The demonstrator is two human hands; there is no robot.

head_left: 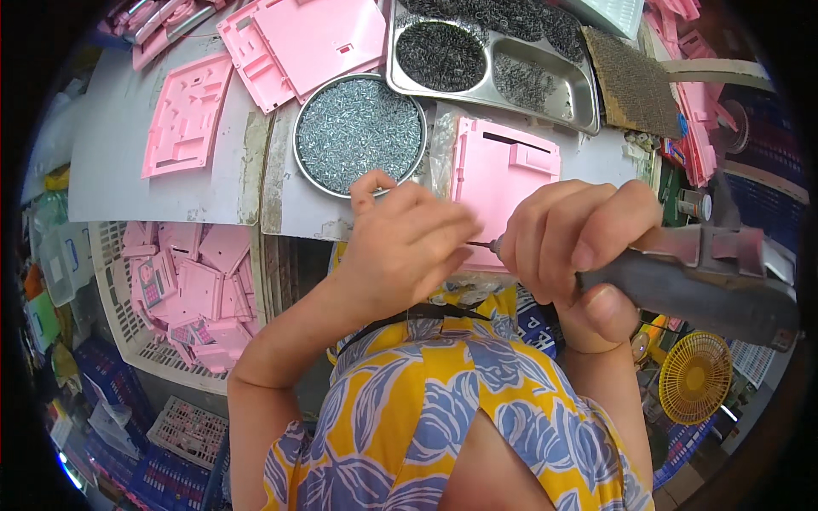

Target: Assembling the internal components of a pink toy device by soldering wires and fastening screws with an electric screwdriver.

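My right hand (579,247) is wrapped round a dark grey electric screwdriver (707,294), held level with its thin bit pointing left. My left hand (409,238) is at the bit's tip, its fingers drawn together; whatever they pinch is hidden. Behind both hands a pink plastic panel (503,183) with a dark slot lies at the table's near edge, partly covered by them. Just beyond my left hand stands a round metal bowl (297,143) full of small silvery screws (362,128).
A steel compartment tray (562,98) holds small black parts (439,55). More pink panels (192,115) lie at the back left. Below the table's left side, a white crate (115,289) holds pink pieces. A brown cardboard piece (630,81) and a yellow fan (694,377) are at right.
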